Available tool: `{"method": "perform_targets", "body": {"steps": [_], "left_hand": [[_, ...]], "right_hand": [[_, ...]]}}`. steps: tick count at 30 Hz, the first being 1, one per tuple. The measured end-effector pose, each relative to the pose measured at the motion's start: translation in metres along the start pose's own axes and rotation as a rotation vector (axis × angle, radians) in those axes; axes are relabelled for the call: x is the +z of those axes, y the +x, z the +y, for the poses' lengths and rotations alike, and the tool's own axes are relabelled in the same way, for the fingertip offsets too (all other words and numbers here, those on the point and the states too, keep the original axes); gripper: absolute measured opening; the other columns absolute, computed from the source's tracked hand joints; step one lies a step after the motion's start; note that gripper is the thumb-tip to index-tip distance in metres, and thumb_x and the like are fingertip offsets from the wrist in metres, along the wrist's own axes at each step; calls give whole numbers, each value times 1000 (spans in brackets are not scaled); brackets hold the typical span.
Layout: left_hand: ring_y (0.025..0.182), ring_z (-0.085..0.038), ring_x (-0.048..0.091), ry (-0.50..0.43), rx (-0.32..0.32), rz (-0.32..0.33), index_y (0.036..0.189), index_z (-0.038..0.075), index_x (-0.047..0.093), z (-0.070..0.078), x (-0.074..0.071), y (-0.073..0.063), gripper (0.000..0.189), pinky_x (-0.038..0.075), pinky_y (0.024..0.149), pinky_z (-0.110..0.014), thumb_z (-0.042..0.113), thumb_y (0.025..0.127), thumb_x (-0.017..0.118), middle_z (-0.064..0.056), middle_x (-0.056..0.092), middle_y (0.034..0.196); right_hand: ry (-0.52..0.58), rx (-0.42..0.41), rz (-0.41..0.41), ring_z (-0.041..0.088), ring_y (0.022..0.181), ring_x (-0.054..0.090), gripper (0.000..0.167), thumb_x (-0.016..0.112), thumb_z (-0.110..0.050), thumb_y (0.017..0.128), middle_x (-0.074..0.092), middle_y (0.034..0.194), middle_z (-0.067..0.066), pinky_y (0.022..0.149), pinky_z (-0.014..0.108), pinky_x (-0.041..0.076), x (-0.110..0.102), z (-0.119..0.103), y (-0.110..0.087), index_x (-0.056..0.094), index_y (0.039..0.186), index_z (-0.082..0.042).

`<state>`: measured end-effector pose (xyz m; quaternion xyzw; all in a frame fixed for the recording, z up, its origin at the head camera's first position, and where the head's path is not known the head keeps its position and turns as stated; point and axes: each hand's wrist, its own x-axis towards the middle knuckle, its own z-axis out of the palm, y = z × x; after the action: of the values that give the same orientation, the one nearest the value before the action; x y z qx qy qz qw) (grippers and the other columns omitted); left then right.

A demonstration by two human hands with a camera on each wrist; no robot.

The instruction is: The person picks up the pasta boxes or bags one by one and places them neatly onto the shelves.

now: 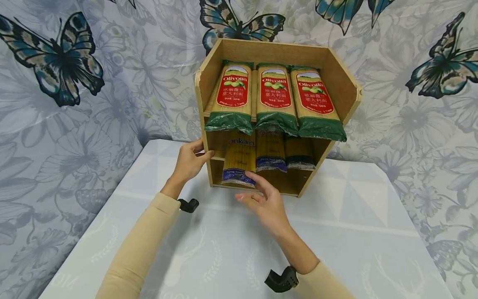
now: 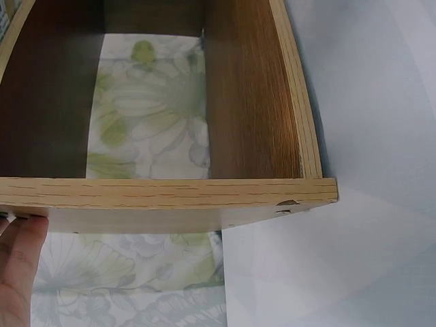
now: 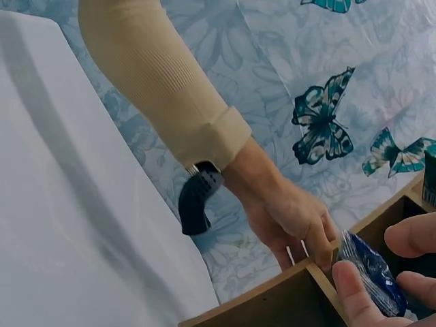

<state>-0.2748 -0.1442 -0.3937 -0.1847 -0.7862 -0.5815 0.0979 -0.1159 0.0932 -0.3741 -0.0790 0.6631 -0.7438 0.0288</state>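
A wooden shelf (image 1: pixel 347 99) stands on the table. My left hand (image 1: pixel 189 162) grips its left side panel, thumb at the front edge and fingers along the outer face; the left wrist view shows only some fingertips (image 2: pixel 24 252) against the panel. On the lower board lies a yellow ankara spaghetti pack (image 1: pixel 239 158) with a blue end, sticking out further forward than the two packs beside it. My right hand (image 1: pixel 269 203) is at this blue end, its index fingertip touching it and its thumb apart below. In the right wrist view its fingers spread around the pack's blue wrapper (image 3: pixel 375 272).
Three Olivoilà spaghetti packs with green ends, left (image 1: pixel 233 91), middle (image 1: pixel 276 93) and right (image 1: pixel 317 97), lie on the top board, overhanging its front. Two more yellow packs (image 1: pixel 270 149) sit to the right below. Butterfly-patterned cloth (image 1: pixel 157 74) hangs behind the table (image 1: pixel 336 236).
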Motion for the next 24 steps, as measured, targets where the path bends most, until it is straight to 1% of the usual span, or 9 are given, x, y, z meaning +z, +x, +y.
{"method": "perform_targets", "body": {"steps": [2, 3, 5, 7, 10, 14, 16, 19, 24], "left_hand": [[120, -30, 64, -5, 9, 2, 142, 2, 60, 1, -1, 0, 50, 56, 96, -43, 3, 94, 72, -18, 66, 131], [120, -31, 64, -6, 12, 3, 142, 2, 60, 1, -1, 0, 50, 56, 96, -43, 3, 94, 72, -18, 66, 131], [120, -31, 64, -3, 13, 6, 142, 2, 59, 1, -1, 0, 50, 56, 96, -44, 3, 94, 72, -18, 66, 131], [120, -32, 64, 4, 12, 8, 143, 3, 59, 2, -1, -1, 50, 56, 96, -44, 4, 94, 72, -18, 65, 132], [121, -32, 64, 5, 10, 7, 143, 4, 59, 1, 0, -1, 50, 56, 96, -46, 4, 94, 72, -18, 66, 131], [120, -31, 64, -3, 8, 8, 142, 4, 60, -2, 0, -2, 49, 56, 96, -45, 4, 94, 72, -17, 67, 130], [120, -30, 65, -6, 10, 9, 141, 5, 61, -2, 0, -2, 49, 56, 95, -45, 3, 94, 72, -17, 67, 129], [119, -31, 65, -8, 12, 10, 140, 5, 62, -1, 0, -2, 48, 57, 95, -44, 3, 93, 73, -17, 68, 128], [120, -31, 64, -12, 14, 12, 140, 4, 62, -1, 0, -1, 48, 56, 96, -46, 2, 93, 73, -17, 67, 129]], "right_hand": [[6, -10, -25, 38, 107, 68, 54, 68, 1, 95, 53, 142, 13, 93, 37, 58, 3, 1, -8, 54, 146, -12], [9, -13, -38, 36, 106, 69, 52, 68, 1, 95, 51, 144, 11, 92, 38, 59, 4, 2, -11, 55, 144, -11], [25, -20, -81, 35, 106, 69, 48, 67, 2, 95, 52, 141, 13, 90, 39, 60, 7, 4, -16, 55, 140, -6], [37, -27, -132, 33, 106, 69, 46, 67, 1, 95, 51, 142, 13, 89, 40, 60, 10, 6, -19, 53, 139, -2], [59, -45, -214, 33, 106, 68, 49, 67, 2, 95, 48, 144, 15, 88, 40, 60, 11, 7, -17, 50, 141, 1], [58, -70, -314, 38, 111, 66, 58, 66, 3, 96, 43, 150, 15, 91, 41, 59, 9, 9, -7, 44, 149, -2], [54, -71, -350, 40, 113, 64, 62, 66, 3, 96, 39, 153, 16, 93, 41, 58, 7, 9, -1, 40, 152, -3], [43, -60, -376, 41, 116, 62, 65, 66, 1, 96, 35, 156, 17, 94, 40, 58, 5, 10, 8, 38, 154, -5], [0, -80, -353, 42, 115, 62, 65, 67, 3, 95, 38, 155, 16, 94, 38, 58, 3, 10, 23, 39, 154, -3]]}}
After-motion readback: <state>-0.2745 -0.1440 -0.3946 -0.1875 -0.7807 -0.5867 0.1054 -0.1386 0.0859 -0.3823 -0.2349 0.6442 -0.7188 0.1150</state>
